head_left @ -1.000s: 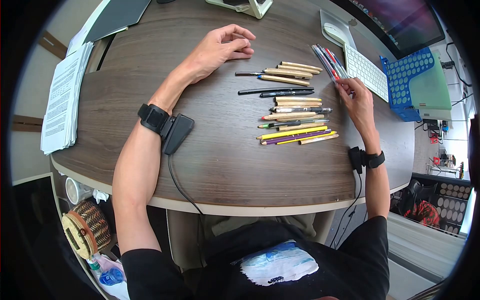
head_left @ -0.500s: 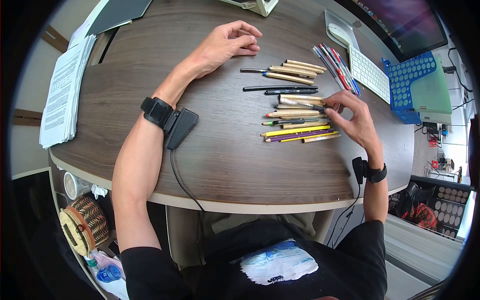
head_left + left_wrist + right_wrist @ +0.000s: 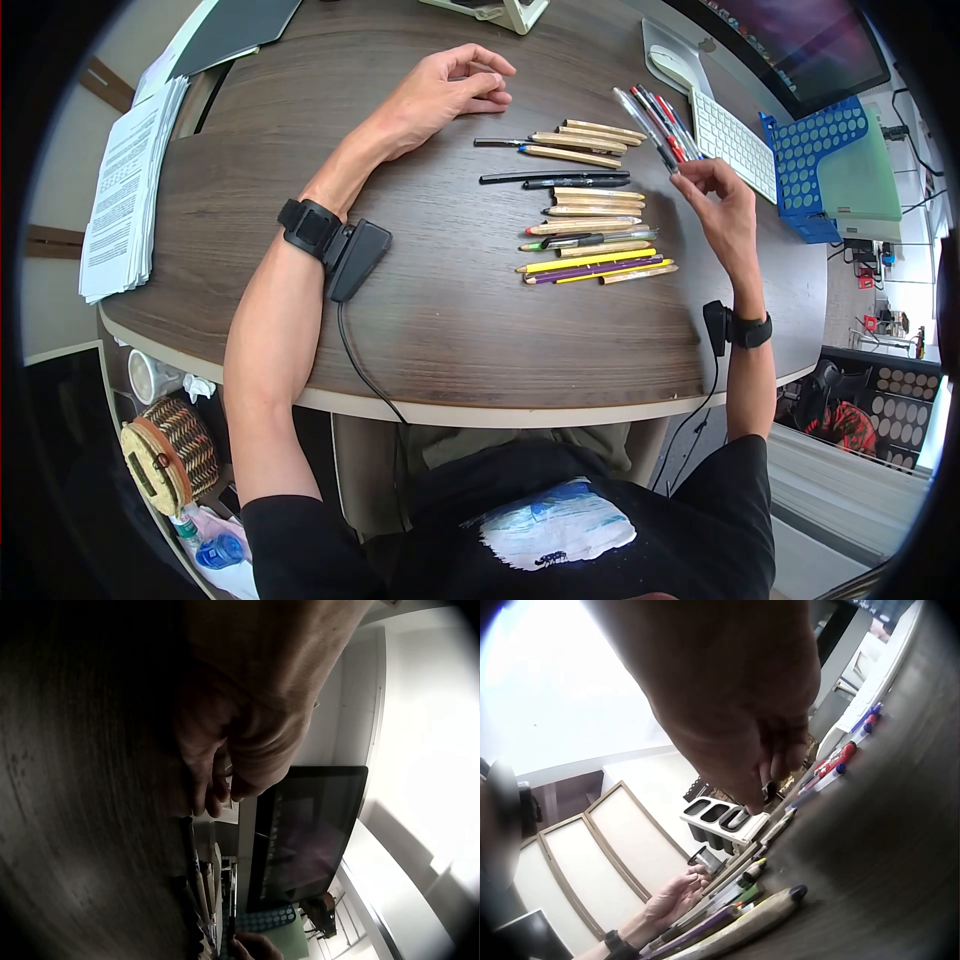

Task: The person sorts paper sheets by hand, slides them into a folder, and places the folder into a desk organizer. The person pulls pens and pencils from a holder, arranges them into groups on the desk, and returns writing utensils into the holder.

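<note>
My right hand (image 3: 722, 205) pinches the black end of a clear pen (image 3: 640, 122) between thumb and fingertips. This pen slants along the left side of a group of red, blue and clear pens (image 3: 668, 112). Left of that hand lie wooden pencils (image 3: 590, 143), two black pens (image 3: 555, 178), more wooden pencils (image 3: 598, 198), and a yellow pencil (image 3: 585, 261) beside a purple one (image 3: 580, 271). My left hand (image 3: 440, 98) rests on the desk with loosely curled fingers, holding nothing. In the right wrist view, the hand's own shadowed underside partly hides its fingertips.
A white keyboard (image 3: 735, 145) and mouse (image 3: 672, 67) sit beyond the pens, before a monitor (image 3: 810, 45). On the right stands a blue holder (image 3: 800, 205) with a green folder. A paper stack (image 3: 135, 190) lies at the desk's left edge.
My right hand has gripped the clear pen among the pencils and carried it up and away to the left side of the pen group. The left hand has stayed in place.
</note>
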`<state>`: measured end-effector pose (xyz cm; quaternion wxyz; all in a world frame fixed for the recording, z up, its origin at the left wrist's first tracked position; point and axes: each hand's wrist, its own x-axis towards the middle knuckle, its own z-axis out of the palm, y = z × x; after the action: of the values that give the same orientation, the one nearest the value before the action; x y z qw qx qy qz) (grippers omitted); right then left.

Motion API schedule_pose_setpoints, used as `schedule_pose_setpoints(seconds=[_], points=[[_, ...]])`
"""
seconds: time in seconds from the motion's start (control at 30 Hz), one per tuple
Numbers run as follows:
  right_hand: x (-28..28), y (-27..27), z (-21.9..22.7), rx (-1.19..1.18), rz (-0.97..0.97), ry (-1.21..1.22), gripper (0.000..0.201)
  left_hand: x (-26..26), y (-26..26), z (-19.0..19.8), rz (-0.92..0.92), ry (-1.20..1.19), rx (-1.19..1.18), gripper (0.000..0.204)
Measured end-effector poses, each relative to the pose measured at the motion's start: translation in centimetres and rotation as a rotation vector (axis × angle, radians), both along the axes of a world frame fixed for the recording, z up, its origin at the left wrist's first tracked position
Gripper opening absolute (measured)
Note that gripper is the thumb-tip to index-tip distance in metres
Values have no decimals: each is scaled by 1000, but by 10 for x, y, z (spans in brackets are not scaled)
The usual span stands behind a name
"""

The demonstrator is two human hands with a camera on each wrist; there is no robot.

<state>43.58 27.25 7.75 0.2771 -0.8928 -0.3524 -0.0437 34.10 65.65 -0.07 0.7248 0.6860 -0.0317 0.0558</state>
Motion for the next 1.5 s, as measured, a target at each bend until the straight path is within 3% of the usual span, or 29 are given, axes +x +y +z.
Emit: schedule_pose_setpoints(seconds=[0.07,0.7,0.8,0.87,0.9,0.97,1.2,1.43,1.5], points=[[13,-1,-9,-6,-112,24,19,0,1,0,0,-2,-9,34],[36,1,-11,-156,-190,-167,18,0,1,0,-2,-7,-2,35],[18,4,-7,-79,-148,-147,16,-1,0,0,2,-1,2,34],[1,8,-4,-57,82,-26,14,-2,0,1,4,3,10,34],[-8,11,-1,-57,81,-24,14,-1,0,0,5,-3,12,34],[-27,19,4,-119,256,76,12,-1,0,0,5,-9,15,34],[-46,13,7,-139,289,247,16,-1,1,0,-8,-4,2,34],[-38,8,7,-131,366,206,17,-1,0,1,-11,-1,-7,33],[-27,4,8,21,351,168,15,-2,1,0,-4,3,2,33]])
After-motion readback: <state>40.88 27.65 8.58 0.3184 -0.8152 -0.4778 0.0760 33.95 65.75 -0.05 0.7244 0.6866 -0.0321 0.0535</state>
